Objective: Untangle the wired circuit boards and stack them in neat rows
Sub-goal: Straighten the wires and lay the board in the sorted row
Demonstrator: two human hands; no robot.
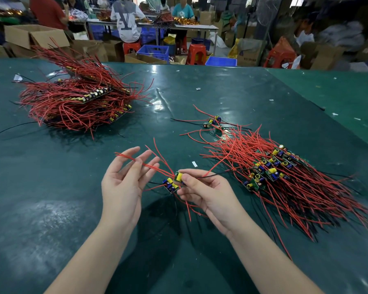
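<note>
Dark green matting covers your bench [221,98], with a busy workshop of cardboard boxes, blue crates and red stools behind it. Just above the mat, near its middle, you hold a small cluster of green circuit boards with yellow and blue components [173,181]. Your right hand [204,188] pinches the cluster between thumb and fingertips, palm turned up. Red wires [151,166] run from those boards up and to the left, across the fingers of your left hand [123,181], which is spread, fingers straight and slightly fanned, with the wires lying between them. A thin black wire [212,176] trails off to the right from the cluster.

To your right lies a laid-out pile of boards with long red leads [285,177], the boards grouped at its upper right edge and the leads fanning towards you. Beyond it, a few loose boards [212,122] sit apart on the mat. Far left, well apart, stands a tall tangled heap of red-wired boards [79,98]. Small white scraps [194,164] dot the surface.
</note>
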